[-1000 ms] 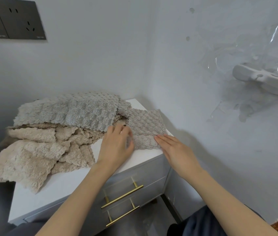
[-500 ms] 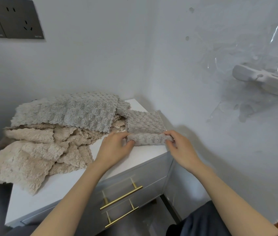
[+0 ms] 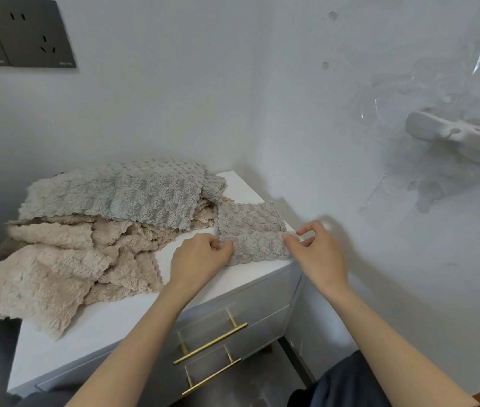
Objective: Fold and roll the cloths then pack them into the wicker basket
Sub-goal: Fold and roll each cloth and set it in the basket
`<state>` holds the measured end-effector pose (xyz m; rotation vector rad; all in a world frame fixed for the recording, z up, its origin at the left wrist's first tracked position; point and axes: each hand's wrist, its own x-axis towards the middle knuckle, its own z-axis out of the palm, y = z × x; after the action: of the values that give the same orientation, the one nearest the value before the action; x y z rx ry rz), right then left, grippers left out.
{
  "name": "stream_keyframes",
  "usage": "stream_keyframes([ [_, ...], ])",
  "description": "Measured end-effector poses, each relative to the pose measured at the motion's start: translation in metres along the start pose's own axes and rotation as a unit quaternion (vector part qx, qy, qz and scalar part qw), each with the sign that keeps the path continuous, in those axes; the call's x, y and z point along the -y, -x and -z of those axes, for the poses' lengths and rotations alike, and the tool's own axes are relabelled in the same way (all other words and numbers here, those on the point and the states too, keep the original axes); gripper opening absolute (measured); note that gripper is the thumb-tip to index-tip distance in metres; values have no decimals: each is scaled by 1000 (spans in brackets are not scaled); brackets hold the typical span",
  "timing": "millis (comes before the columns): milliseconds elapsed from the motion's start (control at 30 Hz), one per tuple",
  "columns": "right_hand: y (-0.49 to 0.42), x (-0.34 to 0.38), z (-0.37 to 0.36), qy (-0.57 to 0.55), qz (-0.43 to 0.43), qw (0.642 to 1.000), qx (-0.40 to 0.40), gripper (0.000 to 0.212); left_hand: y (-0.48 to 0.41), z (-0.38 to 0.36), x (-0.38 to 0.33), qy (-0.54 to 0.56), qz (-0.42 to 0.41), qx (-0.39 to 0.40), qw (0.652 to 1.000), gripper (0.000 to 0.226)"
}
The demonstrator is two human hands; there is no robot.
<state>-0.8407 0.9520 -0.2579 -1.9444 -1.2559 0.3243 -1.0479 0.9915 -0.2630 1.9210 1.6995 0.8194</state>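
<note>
A small grey textured cloth (image 3: 252,230) lies on the right end of the white cabinet top (image 3: 109,318), its near edge folded over into a thick band. My left hand (image 3: 200,258) pinches the left end of that band. At the right end my right hand (image 3: 318,254) pinches it between thumb and forefinger. A heap of cloths fills the left of the top: a grey one (image 3: 115,195) lies over several beige ones (image 3: 56,259). No wicker basket is in view.
The cabinet stands in a wall corner and has drawers with two brass bar handles (image 3: 210,342). A white holder (image 3: 462,139) sticks out from the right wall. Dark wall sockets (image 3: 24,33) sit at the upper left.
Both hands went from lying flat on the grey cloth to pinching its near edge at both ends. That edge has been turned over into a wider folded band.
</note>
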Motion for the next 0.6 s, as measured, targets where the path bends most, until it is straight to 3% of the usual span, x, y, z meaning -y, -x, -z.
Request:
stream_keyframes([
  [133,7,6,-5,104,193,972,-84,22,-3,-3,2,-4,6,0,1000,35],
  [233,18,16,-15,121,367,922,-19,44,-4,-2,2,-8,6,5,1000,36],
  [300,26,20,-23,171,428,887,-13,49,-5,-2,2,-10,7,6,1000,39],
  [467,36,19,-29,268,404,874,37,57,-4,-1,2,-21,10,4,1000,42],
  [600,27,7,-19,286,353,885,102,59,-3,-1,0,-44,0,-2,999,41],
])
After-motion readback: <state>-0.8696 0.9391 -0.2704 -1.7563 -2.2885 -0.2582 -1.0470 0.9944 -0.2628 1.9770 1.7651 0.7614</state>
